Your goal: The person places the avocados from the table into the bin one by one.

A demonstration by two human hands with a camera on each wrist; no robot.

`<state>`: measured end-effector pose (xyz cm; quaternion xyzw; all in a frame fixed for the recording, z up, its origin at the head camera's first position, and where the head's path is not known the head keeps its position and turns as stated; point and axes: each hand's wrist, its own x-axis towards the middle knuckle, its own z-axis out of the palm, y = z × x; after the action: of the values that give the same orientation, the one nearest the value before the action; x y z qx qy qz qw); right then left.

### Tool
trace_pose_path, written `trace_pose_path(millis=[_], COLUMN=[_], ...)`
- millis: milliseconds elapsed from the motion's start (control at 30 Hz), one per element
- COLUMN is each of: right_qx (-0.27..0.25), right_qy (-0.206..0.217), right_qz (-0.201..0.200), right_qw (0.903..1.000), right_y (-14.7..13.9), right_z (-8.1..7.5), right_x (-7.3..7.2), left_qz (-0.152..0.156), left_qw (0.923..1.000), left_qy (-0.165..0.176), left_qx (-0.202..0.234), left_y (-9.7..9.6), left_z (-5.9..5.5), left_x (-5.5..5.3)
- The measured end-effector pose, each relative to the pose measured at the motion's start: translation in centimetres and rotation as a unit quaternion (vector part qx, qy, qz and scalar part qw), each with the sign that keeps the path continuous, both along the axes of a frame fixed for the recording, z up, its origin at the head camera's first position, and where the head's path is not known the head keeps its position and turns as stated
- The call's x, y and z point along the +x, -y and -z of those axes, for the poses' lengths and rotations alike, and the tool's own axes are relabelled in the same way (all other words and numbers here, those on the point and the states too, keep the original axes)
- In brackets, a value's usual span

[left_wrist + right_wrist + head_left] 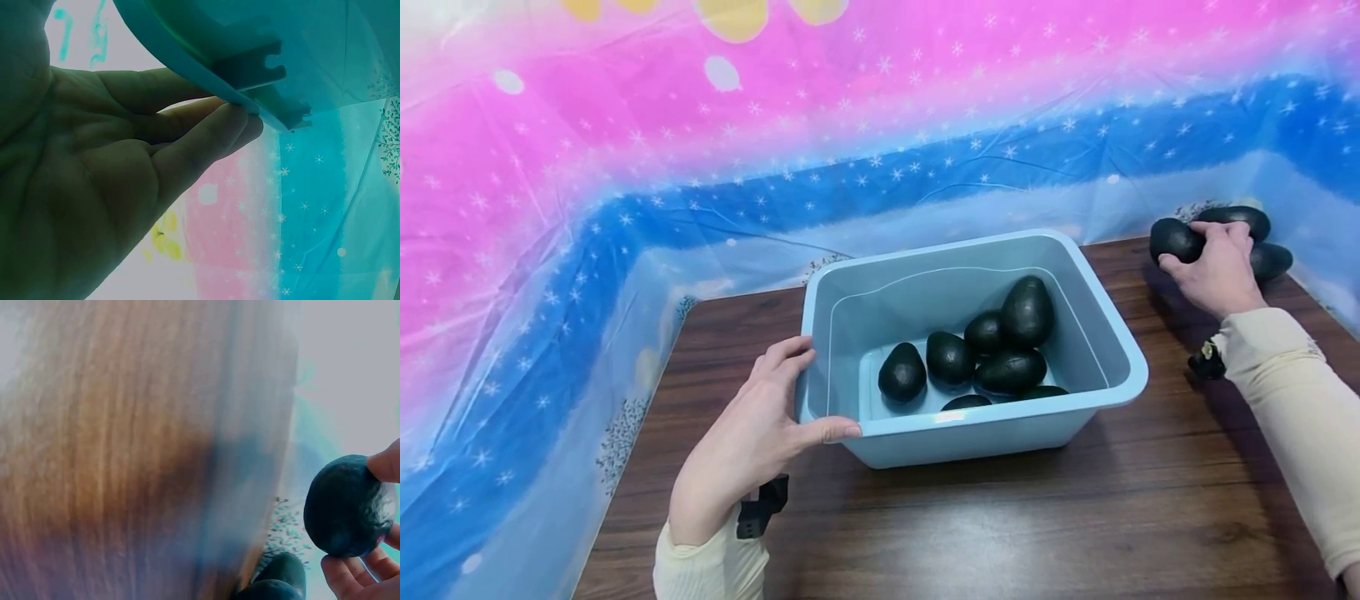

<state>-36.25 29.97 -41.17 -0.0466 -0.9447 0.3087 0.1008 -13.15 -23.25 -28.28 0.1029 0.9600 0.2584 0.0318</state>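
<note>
My right hand [1221, 271] pinches a dark avocado [1177, 242] between thumb and fingers at the far right corner of the table. Two more avocados lie by that hand, one behind it [1243, 221] and one to its right [1272, 262]. In the right wrist view, the held avocado [350, 506] is raised above the other two. My left hand [760, 417] grips the near left corner of a light blue plastic bin [970, 446], thumb on the front rim and fingers at the left rim. Several avocados lie inside the bin, some partly hidden by its front wall.
The bin stands on a dark wood-grain table [970, 533]. A pink and blue snowflake-patterned cloth [850, 175] hangs along the table's back and sides. Small wrist cameras are strapped to both wrists.
</note>
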Motion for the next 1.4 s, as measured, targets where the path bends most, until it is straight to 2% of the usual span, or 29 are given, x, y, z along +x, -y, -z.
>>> trace_pose_path(millis=[333, 633, 933, 1100, 1200, 1400], right_qx=[-0.009, -0.022, -0.068, -0.033, -0.015, -0.013], right_qy=[-0.061, -0.140, -0.221, -0.272, -0.287, -0.309], right_qz=[-0.027, -0.045, -0.085, -0.123, -0.135, -0.161], right_qw=[0.9977, 0.9889, 0.9691, 0.9539, 0.9483, 0.9372], right_y=[0.6, 1.9, 4.3, 5.7, 6.4, 7.3], right_z=[-2.4, -5.2, -8.2, -9.8, -10.6, -11.7], right_x=[2.0, 4.2, 6.5, 8.0, 8.8, 10.3], left_qz=[0.004, 0.007, 0.004, 0.005, 0.005, 0.004], left_qw=[1.0000, 1.0000, 1.0000, 0.9999, 0.9999, 1.0000], left_qy=[0.000, -0.003, -0.005, -0.008, -0.010, -0.003], left_qx=[-0.002, -0.002, -0.005, -0.006, -0.006, -0.004], left_y=[0.1, 0.1, 0.0, -0.1, 0.0, 0.0], left_z=[0.1, 0.0, -0.1, 0.0, 0.0, 0.0], left_x=[-0.1, -0.1, -0.1, 0.0, 0.0, 0.0])
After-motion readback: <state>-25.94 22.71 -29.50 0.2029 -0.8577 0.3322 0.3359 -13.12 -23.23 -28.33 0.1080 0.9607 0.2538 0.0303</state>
